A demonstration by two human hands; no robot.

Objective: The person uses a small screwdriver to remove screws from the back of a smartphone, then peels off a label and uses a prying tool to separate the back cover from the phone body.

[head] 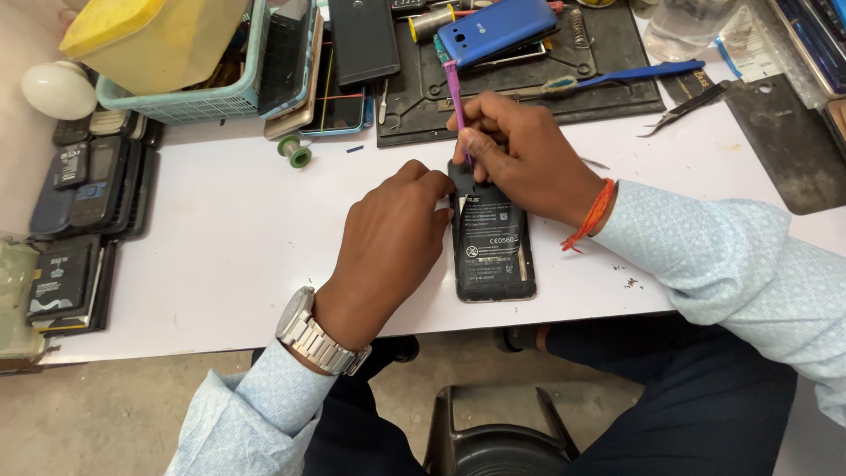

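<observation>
Opened phone point(493, 251) at frame centre on white table point(220, 238), left hand point(388, 242) curled against its left edge, right hand point(520, 154) pinching purple pry tool point(456, 101) at phone's top, blue toothbrush point(617, 78) upper right.

Opened phone point(493, 251), purple pry tool point(456, 97)

Your left hand point(392, 225) lies palm down with knuckles raised, fingers curled toward 1 o'clock, its forearm running back toward 7 o'clock. Your right hand point(520, 154) sits at 2 o'clock of the left, nearly touching it, fingers pinched shut in a pen grip, its forearm stretching off toward 4 o'clock
</observation>
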